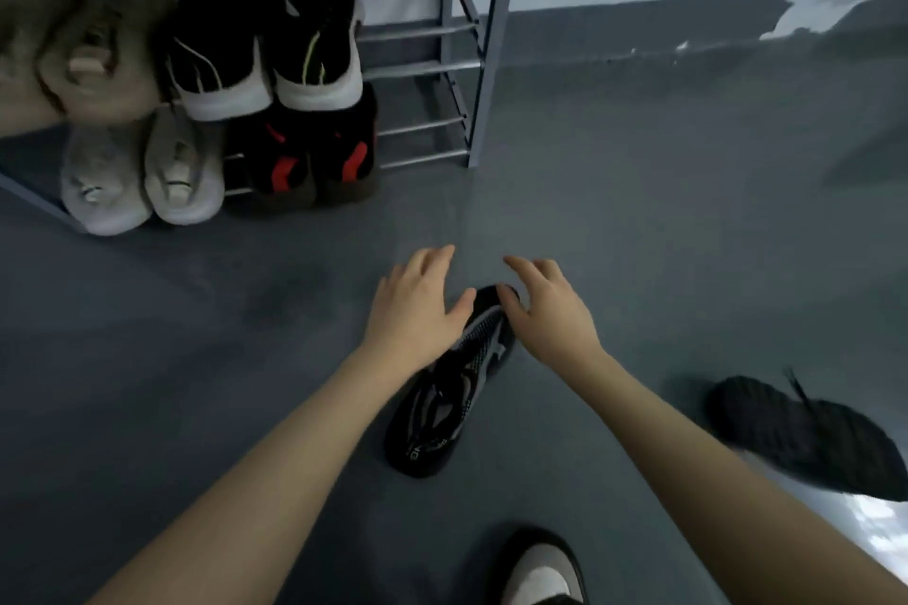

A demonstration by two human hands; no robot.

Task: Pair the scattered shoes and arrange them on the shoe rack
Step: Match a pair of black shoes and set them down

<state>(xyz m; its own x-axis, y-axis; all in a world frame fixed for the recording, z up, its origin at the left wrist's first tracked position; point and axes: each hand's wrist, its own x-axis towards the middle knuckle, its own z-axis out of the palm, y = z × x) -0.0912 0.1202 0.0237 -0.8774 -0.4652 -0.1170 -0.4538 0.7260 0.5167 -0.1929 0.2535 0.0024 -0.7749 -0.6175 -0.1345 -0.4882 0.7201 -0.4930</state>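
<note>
- Head view: a grey metal shoe rack (484, 39) stands at the upper left against a pale wall, its bar shelves running off to the left.
- On an upper shelf a pair of black sneakers with white soles (265, 34) sits side by side; to their left lies a blurred tan fuzzy pair (73, 44).
- On the lowest shelf, a light grey pair (142, 172) sits beside a black pair with red marks (304, 162).
- The right-hand part of each shelf shows bare bars.
- The dark grey floor (638, 211) stretches between the rack and the hands.
- A black knit shoe (806, 437) lies on the floor at the right edge, well apart from both hands.
- A white-and-black shoe (540, 570) shows at the bottom edge, between the forearms.
- A black-and-grey mesh sneaker (452, 393) lies on the floor in the middle, toe pointing away from the person, heel nearest the camera.
- The left hand (417, 305) is released, fingers spread and fairly straight, just left of the sneaker's toe; its thumb reaches the toe's edge, though whether it touches cannot be told.
- The right hand (545, 305) is also released, fingers loosely spread, over the right side of the toe, its thumb at the toe's tip; it grasps nothing.
</note>
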